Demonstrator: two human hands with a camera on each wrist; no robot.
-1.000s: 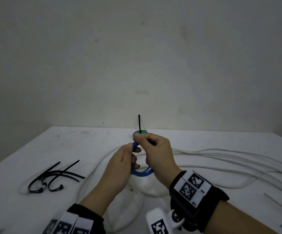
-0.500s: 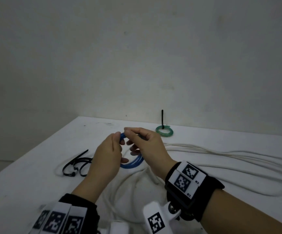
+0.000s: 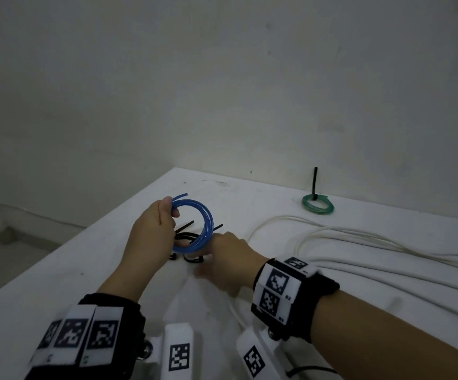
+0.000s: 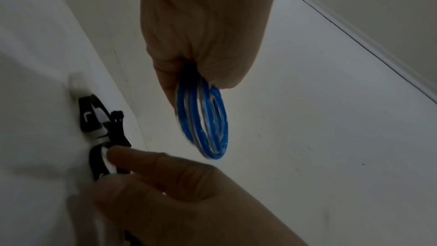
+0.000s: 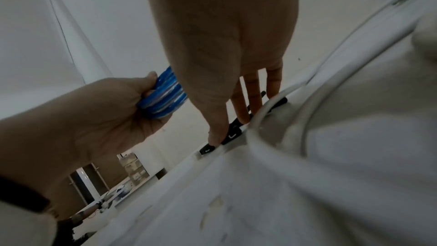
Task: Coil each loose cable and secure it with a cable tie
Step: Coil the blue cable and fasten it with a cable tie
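Note:
My left hand [image 3: 167, 212] holds a coiled blue cable [image 3: 208, 223] upright above the white table [image 3: 85, 270], pinching the coil at its upper left, where two loose ends stick out. The left wrist view shows the blue coil [image 4: 205, 124] hanging from the pinching fingers [image 4: 189, 66]. Under it lie several black cable ties [image 3: 186, 235]. My right hand [image 3: 222, 250] reaches down to them with straight fingers. In the right wrist view its fingertips [image 5: 236, 119] touch the ties [image 5: 231, 136]. No tie is lifted.
A long loose white cable [image 3: 332, 242] sprawls over the right and near part of the table. A green coil [image 3: 318, 212], bound with an upright black tie [image 3: 315, 182], lies by the back wall. The table's left edge runs close beside the ties.
My right hand has let go of the blue coil and dropped to the black ties. The left hand now holds the coil alone, and my view has swung left.

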